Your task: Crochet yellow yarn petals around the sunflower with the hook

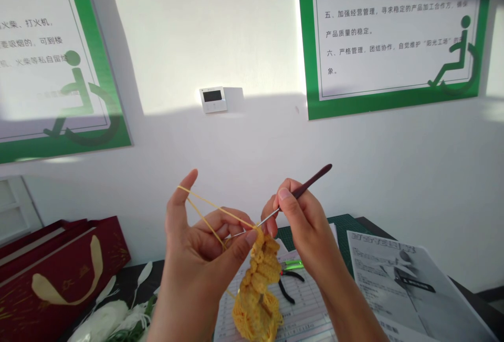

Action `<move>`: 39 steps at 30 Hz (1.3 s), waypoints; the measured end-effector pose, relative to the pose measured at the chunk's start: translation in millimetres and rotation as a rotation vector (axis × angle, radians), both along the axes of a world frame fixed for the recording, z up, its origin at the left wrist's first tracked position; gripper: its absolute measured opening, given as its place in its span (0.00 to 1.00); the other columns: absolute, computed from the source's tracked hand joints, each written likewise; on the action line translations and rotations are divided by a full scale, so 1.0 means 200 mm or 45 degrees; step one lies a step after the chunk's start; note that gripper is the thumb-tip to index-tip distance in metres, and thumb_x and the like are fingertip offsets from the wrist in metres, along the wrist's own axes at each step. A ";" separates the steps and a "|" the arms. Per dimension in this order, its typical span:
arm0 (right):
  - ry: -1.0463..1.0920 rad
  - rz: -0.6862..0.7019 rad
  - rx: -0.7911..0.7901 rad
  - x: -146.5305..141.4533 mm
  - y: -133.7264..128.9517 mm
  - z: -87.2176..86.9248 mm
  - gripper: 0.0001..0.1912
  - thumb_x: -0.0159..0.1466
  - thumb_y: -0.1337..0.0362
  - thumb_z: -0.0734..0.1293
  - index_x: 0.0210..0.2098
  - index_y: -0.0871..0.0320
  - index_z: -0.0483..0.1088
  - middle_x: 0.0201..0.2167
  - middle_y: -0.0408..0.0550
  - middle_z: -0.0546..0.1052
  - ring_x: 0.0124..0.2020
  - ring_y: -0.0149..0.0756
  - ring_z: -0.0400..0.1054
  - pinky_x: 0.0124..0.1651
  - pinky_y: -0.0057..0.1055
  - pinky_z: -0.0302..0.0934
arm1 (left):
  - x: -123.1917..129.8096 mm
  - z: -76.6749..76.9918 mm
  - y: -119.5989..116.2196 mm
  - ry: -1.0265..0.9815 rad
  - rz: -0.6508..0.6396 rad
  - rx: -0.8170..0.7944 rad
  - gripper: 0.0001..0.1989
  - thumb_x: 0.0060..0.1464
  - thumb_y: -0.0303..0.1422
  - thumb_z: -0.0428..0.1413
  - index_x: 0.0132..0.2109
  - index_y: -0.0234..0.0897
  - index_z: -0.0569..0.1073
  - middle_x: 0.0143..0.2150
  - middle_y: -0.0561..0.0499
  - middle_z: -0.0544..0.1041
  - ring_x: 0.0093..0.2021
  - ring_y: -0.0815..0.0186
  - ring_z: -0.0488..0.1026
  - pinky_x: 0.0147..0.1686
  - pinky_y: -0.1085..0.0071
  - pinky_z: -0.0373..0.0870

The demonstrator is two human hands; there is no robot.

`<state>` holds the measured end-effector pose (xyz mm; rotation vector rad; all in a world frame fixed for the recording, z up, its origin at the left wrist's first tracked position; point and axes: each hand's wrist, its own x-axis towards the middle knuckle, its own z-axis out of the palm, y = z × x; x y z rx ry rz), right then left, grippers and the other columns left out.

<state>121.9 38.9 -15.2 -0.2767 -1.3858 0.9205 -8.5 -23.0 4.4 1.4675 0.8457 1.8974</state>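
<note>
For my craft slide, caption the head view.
Left hand stretches yellow yarn over a raised finger and pinches a crocheted piece, while the right hand holds a dark-handled crochet hook.

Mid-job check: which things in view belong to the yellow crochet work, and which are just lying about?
In use:
- crochet hook, in the right hand
- yellow crochet piece, in the left hand
- yellow yarn, over the left hand

Apparently lying about:
- red bag
- black-handled tool
- printed sheet
- white bundle

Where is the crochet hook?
In the head view, the crochet hook is right of centre, held in the right hand, slanting down-left to the yellow crochet piece in the left hand.
</note>
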 end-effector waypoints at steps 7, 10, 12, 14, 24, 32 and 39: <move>-0.034 0.011 -0.006 -0.01 -0.02 0.00 0.19 0.74 0.50 0.61 0.30 0.54 0.62 0.20 0.39 0.73 0.25 0.32 0.68 0.35 0.31 0.63 | 0.01 0.00 -0.01 -0.004 0.087 0.006 0.58 0.49 0.24 0.69 0.75 0.61 0.43 0.28 0.56 0.82 0.22 0.65 0.75 0.25 0.71 0.77; 0.017 0.055 -0.024 -0.02 -0.02 0.00 0.19 0.73 0.50 0.63 0.30 0.54 0.63 0.20 0.39 0.73 0.25 0.32 0.68 0.34 0.31 0.63 | 0.01 0.00 -0.01 -0.005 0.085 0.012 0.60 0.48 0.22 0.69 0.75 0.61 0.42 0.29 0.56 0.83 0.23 0.65 0.76 0.27 0.71 0.78; 0.039 0.139 -0.053 -0.02 -0.01 0.00 0.19 0.72 0.50 0.65 0.30 0.54 0.63 0.22 0.40 0.73 0.26 0.32 0.68 0.35 0.31 0.63 | 0.01 0.00 -0.01 -0.020 0.077 0.017 0.62 0.48 0.22 0.69 0.75 0.61 0.40 0.29 0.57 0.83 0.23 0.66 0.77 0.27 0.72 0.78; 0.032 0.240 -0.075 -0.01 0.01 0.00 0.18 0.70 0.50 0.67 0.30 0.55 0.65 0.24 0.41 0.74 0.28 0.32 0.69 0.36 0.31 0.64 | 0.01 0.00 -0.01 -0.050 0.072 0.028 0.63 0.47 0.22 0.70 0.75 0.61 0.40 0.29 0.57 0.84 0.22 0.66 0.77 0.27 0.73 0.78; 0.156 0.585 -0.127 -0.06 0.05 -0.04 0.15 0.63 0.52 0.75 0.33 0.54 0.70 0.30 0.41 0.76 0.32 0.32 0.69 0.37 0.29 0.61 | 0.00 0.00 -0.02 -0.170 0.055 0.020 0.64 0.45 0.22 0.72 0.76 0.61 0.43 0.20 0.63 0.77 0.27 0.61 0.79 0.29 0.68 0.80; 0.277 0.657 -0.174 -0.10 0.03 -0.04 0.16 0.63 0.51 0.75 0.33 0.56 0.72 0.28 0.41 0.75 0.29 0.29 0.68 0.34 0.26 0.59 | -0.03 0.01 -0.02 -0.092 -0.108 -0.070 0.62 0.49 0.22 0.70 0.75 0.65 0.39 0.31 0.56 0.83 0.25 0.66 0.77 0.29 0.69 0.78; 0.377 0.814 -0.158 -0.11 0.04 -0.05 0.14 0.70 0.52 0.69 0.36 0.55 0.69 0.23 0.39 0.74 0.26 0.29 0.69 0.31 0.26 0.59 | -0.08 0.02 -0.05 -0.079 -0.413 -0.216 0.61 0.51 0.20 0.67 0.73 0.70 0.39 0.32 0.56 0.81 0.28 0.65 0.77 0.31 0.69 0.73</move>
